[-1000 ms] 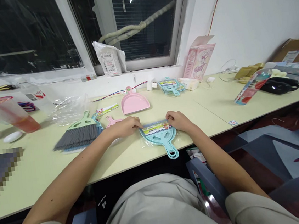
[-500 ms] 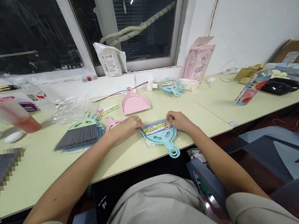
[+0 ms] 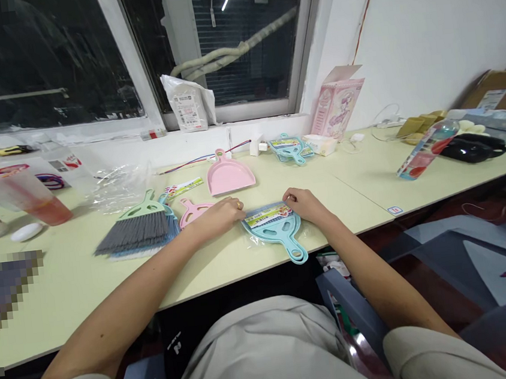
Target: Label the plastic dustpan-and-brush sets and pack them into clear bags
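Observation:
A blue dustpan (image 3: 276, 233) in a clear bag lies flat near the table's front edge, handle toward me. A printed label card (image 3: 266, 215) lies across its top. My left hand (image 3: 218, 215) pinches the left end of that card and my right hand (image 3: 303, 203) pinches the right end. A small pink dustpan (image 3: 191, 211) lies partly hidden behind my left hand. To its left lie hand brushes with grey bristles (image 3: 136, 231).
A larger pink dustpan (image 3: 229, 174) lies farther back. Bagged blue dustpans (image 3: 289, 145), a pink carton (image 3: 336, 107) and a loose label (image 3: 183, 188) sit near the wall. A red drink cup (image 3: 22, 194) and clear bags (image 3: 117, 184) stand at left. A bottle (image 3: 426, 148) lies at right.
Both hands stay at the ends of the label card on the blue dustpan. The view has tilted slightly; nothing else has visibly moved.

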Demonstrator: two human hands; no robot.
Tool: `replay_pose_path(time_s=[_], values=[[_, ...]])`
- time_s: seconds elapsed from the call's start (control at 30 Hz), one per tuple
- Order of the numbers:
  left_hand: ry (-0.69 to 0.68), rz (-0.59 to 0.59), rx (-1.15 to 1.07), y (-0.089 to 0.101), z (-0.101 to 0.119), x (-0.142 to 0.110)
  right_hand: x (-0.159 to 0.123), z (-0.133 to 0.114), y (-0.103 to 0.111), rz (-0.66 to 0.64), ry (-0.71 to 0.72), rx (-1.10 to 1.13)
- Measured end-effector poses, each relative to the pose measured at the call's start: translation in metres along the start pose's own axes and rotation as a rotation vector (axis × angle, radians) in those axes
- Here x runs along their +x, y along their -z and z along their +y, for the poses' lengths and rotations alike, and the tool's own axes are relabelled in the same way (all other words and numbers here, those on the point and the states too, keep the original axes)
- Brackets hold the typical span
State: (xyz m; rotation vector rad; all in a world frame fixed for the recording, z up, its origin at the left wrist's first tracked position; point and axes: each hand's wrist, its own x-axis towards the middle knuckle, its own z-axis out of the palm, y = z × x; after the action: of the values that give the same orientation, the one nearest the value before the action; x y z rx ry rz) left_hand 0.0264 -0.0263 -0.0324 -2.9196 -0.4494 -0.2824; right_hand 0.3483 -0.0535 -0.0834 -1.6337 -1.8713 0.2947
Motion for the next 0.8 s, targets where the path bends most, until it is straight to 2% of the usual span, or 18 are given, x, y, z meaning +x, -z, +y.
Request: replay_pose_path(time_s=[0.2, 0.33, 0.43, 0.57, 0.63, 0.7, 0.8], values=[[0.066, -0.031, -0.011, 0.000, 0.002, -0.001, 0.003, 0.000, 0.000, 0.017, -0.040, 0.004], [0.115, -0.029, 0.009, 0.002, 0.008, 0.000, 0.004, -0.005, 0.007, 0.155, -0.142, -0.031], [0.125, -0.008, 0.039, 0.002, 0.012, 0.001, -0.015, -0.019, 0.015, 0.192, -0.066, -0.088], [0.147, 0.005, 0.063, 0.000, 0.016, 0.004, -0.064, -0.048, 0.013, -0.006, 0.184, -0.192], [0.160, 0.000, 0.065, -0.001, 0.018, 0.005, -0.082, -0.060, 0.006, -0.120, 0.253, -0.258], [0.171, -0.012, 0.073, -0.001, 0.019, 0.006, -0.088, -0.065, -0.002, -0.200, 0.250, -0.311], [0.196, -0.011, 0.104, -0.003, 0.018, 0.007, -0.075, -0.059, -0.005, -0.240, 0.169, -0.359]])
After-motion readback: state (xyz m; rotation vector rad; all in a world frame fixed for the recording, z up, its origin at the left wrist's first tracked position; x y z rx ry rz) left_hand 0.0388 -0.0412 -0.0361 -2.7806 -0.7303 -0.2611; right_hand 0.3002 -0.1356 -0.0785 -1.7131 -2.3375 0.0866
